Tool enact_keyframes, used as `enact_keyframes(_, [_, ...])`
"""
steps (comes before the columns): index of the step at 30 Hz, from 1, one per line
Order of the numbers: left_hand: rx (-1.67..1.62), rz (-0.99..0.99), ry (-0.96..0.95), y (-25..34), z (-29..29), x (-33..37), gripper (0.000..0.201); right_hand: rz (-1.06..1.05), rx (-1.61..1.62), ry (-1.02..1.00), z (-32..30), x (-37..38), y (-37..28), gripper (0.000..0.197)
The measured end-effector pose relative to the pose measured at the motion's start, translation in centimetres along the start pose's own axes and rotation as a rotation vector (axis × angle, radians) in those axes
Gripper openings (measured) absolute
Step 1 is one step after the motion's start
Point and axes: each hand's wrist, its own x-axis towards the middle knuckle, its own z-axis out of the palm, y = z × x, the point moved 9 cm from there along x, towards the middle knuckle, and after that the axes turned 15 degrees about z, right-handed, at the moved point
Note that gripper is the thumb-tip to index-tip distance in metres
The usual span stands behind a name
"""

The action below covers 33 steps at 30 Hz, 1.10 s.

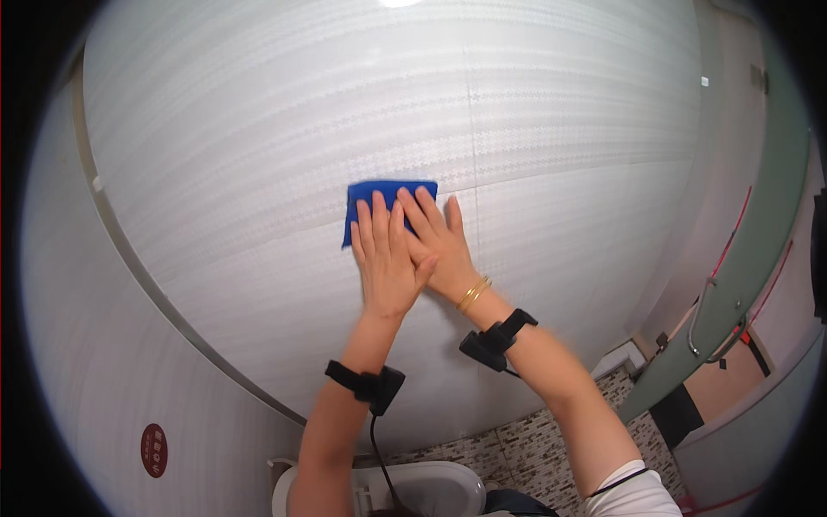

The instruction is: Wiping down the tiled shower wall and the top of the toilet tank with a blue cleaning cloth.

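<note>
A blue cloth (360, 193) lies spread against the pale tiled wall (258, 146) in front of me. My left hand (383, 263) rests flat on its lower left part, fingers stretched upward. Beside it my right hand (444, 250) leans in from the right, also flat, its fingers apart and pressing on the cloth's right part. The two hands overlap slightly near the left thumb. Neither hand is curled round the cloth, and much of it is hidden beneath them.
Below stands a white toilet (465, 476) on a mosaic-patterned floor (482, 448). A side wall with a dark red oval sticker (154, 451) closes in on the left. To the right is a green glass door (767, 215) with a curved metal handle (699, 323).
</note>
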Motion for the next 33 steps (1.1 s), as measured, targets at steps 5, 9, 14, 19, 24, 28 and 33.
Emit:
enact_keyframes(5, [-0.070,-0.006,-0.195,4.6,5.8,-8.5,0.075,0.017,-0.003,-0.140,3.2,-10.7,3.6,0.039])
enact_keyframes(9, [-0.075,0.022,-0.296,7.5,9.0,-13.3,0.078,-0.175,-0.098,-0.229,3.9,-15.0,5.2,0.038])
enact_keyframes(14, [-0.047,0.012,-0.080,5.0,6.6,-3.8,0.079,-0.119,-0.070,-0.085,0.8,-6.5,6.7,0.027])
enact_keyframes(19, [-0.127,0.049,0.115,4.5,3.9,4.9,0.080,-0.001,-0.025,0.119,-4.8,1.3,6.6,0.022])
enact_keyframes(24, [-0.213,-0.032,-0.081,6.7,7.2,0.6,0.087,0.039,-0.020,-0.030,-4.0,-3.8,9.0,0.027])
enact_keyframes(28, [-0.184,-0.013,-0.353,9.5,10.4,-4.6,0.090,0.079,0.023,-0.166,-1.6,-11.2,10.4,0.032])
enact_keyframes(33, [-0.352,-0.050,-0.166,9.1,7.0,-3.2,0.077,0.260,0.208,-0.165,-2.8,-9.1,8.5,0.037])
